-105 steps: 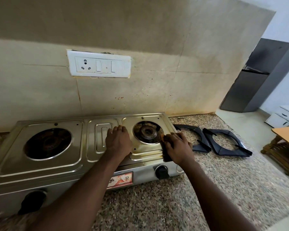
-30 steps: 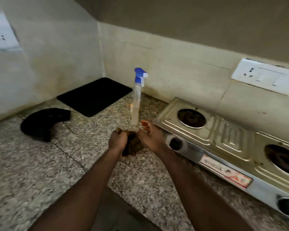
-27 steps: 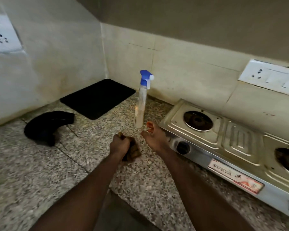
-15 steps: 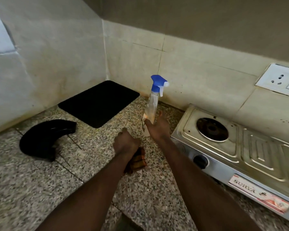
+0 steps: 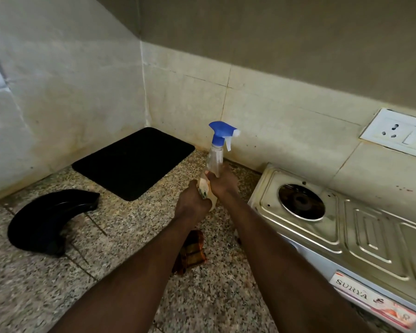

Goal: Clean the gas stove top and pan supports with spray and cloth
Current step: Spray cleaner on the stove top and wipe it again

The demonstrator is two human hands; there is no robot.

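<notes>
Forearms come in from the bottom edge, both stretched out over the speckled granite surface [image 5: 58, 284]. Right under the left forearm is the cloth [image 5: 192, 254], brownish-orange checked, crumpled up and just lying on the surface with neither hand on it. A bit further out both hands are on the spray bottle [image 5: 216, 157]. The left hand [image 5: 192, 204] has its fingers [image 5: 194, 188] curled round the bottom part, and the right hand [image 5: 223, 182] is wrapped round the body just above it. The bottle's upright, clear plastic, with the blue trigger head pointing right. Can't tell if its base is touching the surface, the hands hide it. The gas stove [image 5: 358, 239] sits just right of the hands, steel top, one round burner [image 5: 301, 202] showing and a SURYA label on the front. Off to the left there's a curved black thing [image 5: 51, 219] on the surface, and past that a black mat [image 5: 132, 162] tucked into the corner. On the wall above the stove is a white wall socket [image 5: 399, 133].
</notes>
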